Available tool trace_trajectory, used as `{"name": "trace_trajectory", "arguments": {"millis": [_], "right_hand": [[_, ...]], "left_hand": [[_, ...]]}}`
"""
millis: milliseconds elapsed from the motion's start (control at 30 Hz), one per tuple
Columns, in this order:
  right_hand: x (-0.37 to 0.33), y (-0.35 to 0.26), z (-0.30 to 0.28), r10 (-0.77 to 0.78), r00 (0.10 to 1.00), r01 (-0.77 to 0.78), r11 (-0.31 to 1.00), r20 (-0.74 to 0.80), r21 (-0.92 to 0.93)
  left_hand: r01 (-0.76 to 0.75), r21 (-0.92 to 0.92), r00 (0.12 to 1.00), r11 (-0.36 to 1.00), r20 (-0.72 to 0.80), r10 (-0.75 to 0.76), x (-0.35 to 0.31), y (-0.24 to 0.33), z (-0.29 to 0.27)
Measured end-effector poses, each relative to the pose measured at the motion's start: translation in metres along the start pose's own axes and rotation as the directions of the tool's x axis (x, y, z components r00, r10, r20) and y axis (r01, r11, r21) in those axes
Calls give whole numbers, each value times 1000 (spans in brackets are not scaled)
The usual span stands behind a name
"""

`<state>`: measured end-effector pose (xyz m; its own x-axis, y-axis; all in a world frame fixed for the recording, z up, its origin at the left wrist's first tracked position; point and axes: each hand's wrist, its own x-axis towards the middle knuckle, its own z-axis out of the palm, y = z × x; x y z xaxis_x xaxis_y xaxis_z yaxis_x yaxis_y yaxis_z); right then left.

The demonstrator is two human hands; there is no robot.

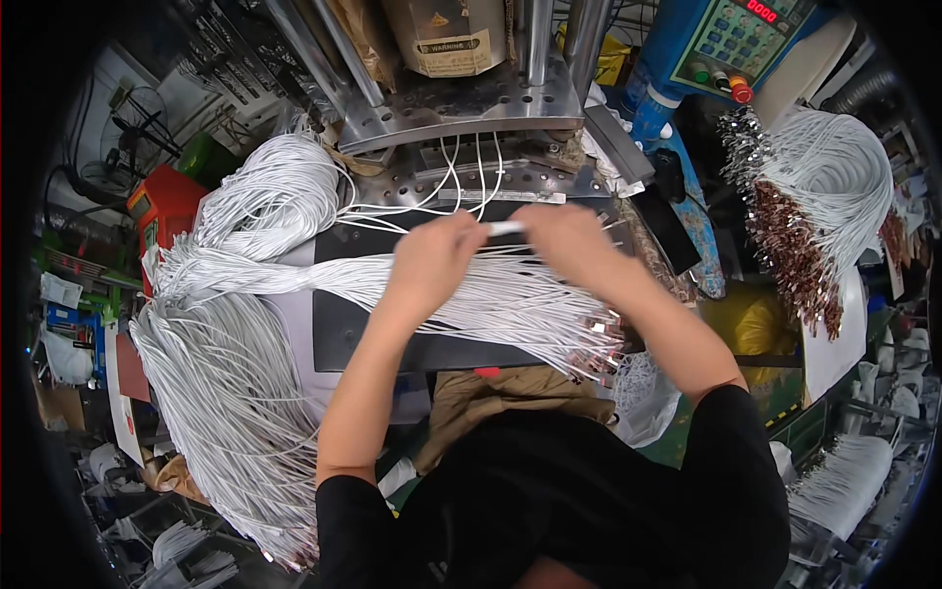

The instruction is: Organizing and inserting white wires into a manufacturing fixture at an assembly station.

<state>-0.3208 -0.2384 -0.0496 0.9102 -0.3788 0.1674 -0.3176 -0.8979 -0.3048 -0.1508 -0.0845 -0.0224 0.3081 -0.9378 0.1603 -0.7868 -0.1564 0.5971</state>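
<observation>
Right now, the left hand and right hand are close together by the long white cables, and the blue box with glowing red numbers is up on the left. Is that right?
Almost! The blue box is at the upper right, as the head view shows. The left hand and right hand are indeed close together by the white cables.

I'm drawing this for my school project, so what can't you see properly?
In the head view:
Bare left hand and bare right hand: blurred, so the exact grip is unclear.
Short white strip between them: blurred, ends covered by the hands.
Thin white looping cables: upper ends hidden behind the shiny steel plate.
Round beige cylinder: top cut off by the picture's upper edge.
</observation>
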Motion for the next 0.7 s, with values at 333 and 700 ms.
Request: {"name": "trace_trajectory", "arguments": {"millis": [333, 700], "right_hand": [[-12, 21, 12, -223, 969, 243, 936, -105, 256], [0, 34, 12, 2, 994, 43, 913, -110, 405]], "left_hand": [[691, -675, 707, 259, 706, -45, -43, 4, 58], [490, -782, 870, 385, 408, -278, 25, 1, 60]]}}
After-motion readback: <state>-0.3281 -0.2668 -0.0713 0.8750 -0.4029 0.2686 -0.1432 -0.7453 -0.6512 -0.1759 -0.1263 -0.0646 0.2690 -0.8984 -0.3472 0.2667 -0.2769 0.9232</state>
